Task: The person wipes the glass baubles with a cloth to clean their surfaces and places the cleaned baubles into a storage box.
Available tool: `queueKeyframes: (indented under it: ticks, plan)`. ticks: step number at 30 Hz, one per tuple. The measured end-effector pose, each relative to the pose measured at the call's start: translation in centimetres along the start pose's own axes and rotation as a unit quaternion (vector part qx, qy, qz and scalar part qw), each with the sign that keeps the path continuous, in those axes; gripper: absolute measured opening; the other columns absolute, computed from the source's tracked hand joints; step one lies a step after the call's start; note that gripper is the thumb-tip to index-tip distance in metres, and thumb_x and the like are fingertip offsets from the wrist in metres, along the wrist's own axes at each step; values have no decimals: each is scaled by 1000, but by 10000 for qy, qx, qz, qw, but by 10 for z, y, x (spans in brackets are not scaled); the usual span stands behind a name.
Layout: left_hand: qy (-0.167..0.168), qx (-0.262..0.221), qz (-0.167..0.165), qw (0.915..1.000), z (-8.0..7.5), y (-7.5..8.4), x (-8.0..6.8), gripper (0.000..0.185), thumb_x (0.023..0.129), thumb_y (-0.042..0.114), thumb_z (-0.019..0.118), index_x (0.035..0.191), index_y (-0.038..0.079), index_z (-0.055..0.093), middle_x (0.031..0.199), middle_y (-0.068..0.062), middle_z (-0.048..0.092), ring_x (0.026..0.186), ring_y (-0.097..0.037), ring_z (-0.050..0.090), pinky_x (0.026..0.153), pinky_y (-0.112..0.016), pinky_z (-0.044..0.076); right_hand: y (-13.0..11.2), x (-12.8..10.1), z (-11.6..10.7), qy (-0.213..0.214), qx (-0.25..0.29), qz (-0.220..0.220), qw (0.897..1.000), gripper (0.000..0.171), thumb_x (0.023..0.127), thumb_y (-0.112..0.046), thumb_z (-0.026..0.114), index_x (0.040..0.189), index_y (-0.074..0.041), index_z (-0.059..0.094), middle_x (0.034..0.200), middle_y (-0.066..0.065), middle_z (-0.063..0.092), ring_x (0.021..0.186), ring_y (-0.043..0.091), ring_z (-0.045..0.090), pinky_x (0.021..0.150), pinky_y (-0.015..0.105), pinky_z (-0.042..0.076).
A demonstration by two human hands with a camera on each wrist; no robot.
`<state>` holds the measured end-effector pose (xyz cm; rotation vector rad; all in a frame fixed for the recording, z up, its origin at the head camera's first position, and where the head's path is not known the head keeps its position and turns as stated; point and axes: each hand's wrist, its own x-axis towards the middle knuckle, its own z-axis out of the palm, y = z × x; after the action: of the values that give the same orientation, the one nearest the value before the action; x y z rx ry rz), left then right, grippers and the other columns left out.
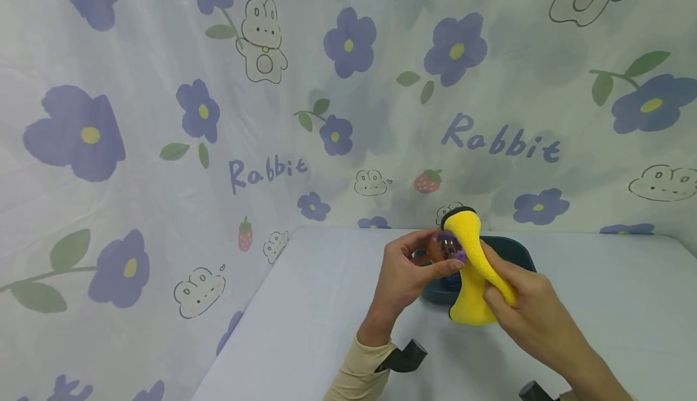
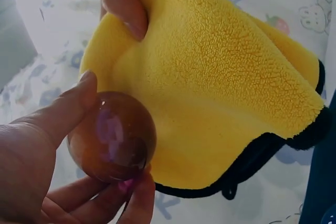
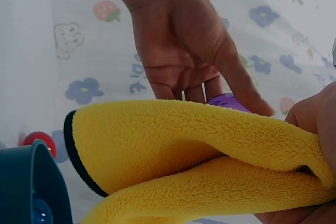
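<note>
Between thumb and fingers, my left hand (image 1: pixel 402 273) holds a shiny see-through ball (image 2: pixel 113 140), amber-brown on one side and purple on the other. A fluffy yellow cloth (image 1: pixel 471 307) with dark edging hangs from my right hand (image 1: pixel 539 307), which pinches its folds. The cloth lies right against the ball in the head view. Seen from the left wrist, it spreads wide behind the ball, with a small dark loop on its hem. In the right wrist view the cloth covers most of the ball, leaving a purple strip showing.
A dark teal basin (image 1: pixel 514 250) stands on the white table (image 1: pixel 305 328) behind both hands. Inside it is a blue shiny thing (image 3: pixel 42 211), and a red round thing (image 3: pixel 40 142) shows past its rim. A curtain (image 1: pixel 381 98) with flowers and rabbits hangs behind the table.
</note>
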<state>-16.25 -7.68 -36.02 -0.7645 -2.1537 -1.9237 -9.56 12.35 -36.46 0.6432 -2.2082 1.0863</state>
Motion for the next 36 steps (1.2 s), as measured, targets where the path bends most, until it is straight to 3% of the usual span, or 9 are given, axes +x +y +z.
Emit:
queueKeyframes:
  ticks: [8,15,17,19,23,26,30,33,36]
  plan:
    - [-412,99,-190,9989,1,1,0,36,86,25,86,119,14,77,106,-5,78,86,-5,68,83,-26,63,4,2,0,291,-106,-424,9986,76,79,20,67,150,-6,54,130,19,71,80,6,60,74,3,52]
    - [-719,266,-278,9967,1,0,0,21,85,21,86,100,10,76,88,-10,72,79,-5,65,78,-26,61,15,7,1,192,-43,-789,9967,83,78,24,62,153,-12,51,148,13,61,118,-7,58,97,-1,43]
    - [-784,283,-282,9961,2,0,-1,21,84,21,86,98,9,75,86,-8,71,79,-6,66,79,-27,63,18,8,0,96,-14,-815,9966,83,79,24,62,153,-12,51,149,13,61,115,-6,58,96,-1,44]
    - [-837,273,-306,9956,3,1,-2,21,84,21,87,94,9,74,83,-4,69,78,-6,66,77,-28,63,22,8,-1,-51,34,-788,9969,82,81,23,61,154,-12,49,150,14,60,106,-3,59,86,-1,46]
    - [-892,287,-268,9952,5,3,-3,21,83,20,88,90,9,71,80,-2,64,77,-3,62,74,-27,63,29,8,-3,-308,231,-622,9973,79,85,21,59,155,-14,48,148,17,60,88,4,55,68,11,49]
    - [-877,371,-161,9953,6,4,-4,20,84,20,88,97,11,76,87,-1,72,80,-1,64,76,-27,63,31,7,-4,-391,418,-428,9974,76,87,19,58,155,-12,48,139,20,65,77,2,54,61,16,50]
    - [-843,372,-105,9957,8,5,-6,36,84,19,87,118,12,78,109,0,79,93,-2,72,81,-26,64,33,6,-3,-470,616,-112,9969,68,90,16,56,154,-6,48,111,17,70,61,1,49,52,20,48]
    - [-795,282,-116,9964,9,5,-6,44,84,18,87,126,14,75,120,0,78,101,-4,74,83,-26,64,34,5,-3,-520,742,104,9958,63,92,13,56,152,-1,48,88,7,63,55,3,48,49,21,47]
    - [-764,171,-84,9969,11,3,-6,47,84,16,87,129,14,74,123,0,77,105,-5,74,84,-26,64,34,5,-3,-510,841,315,9947,58,94,10,56,151,2,48,76,1,53,53,6,48,48,22,47]
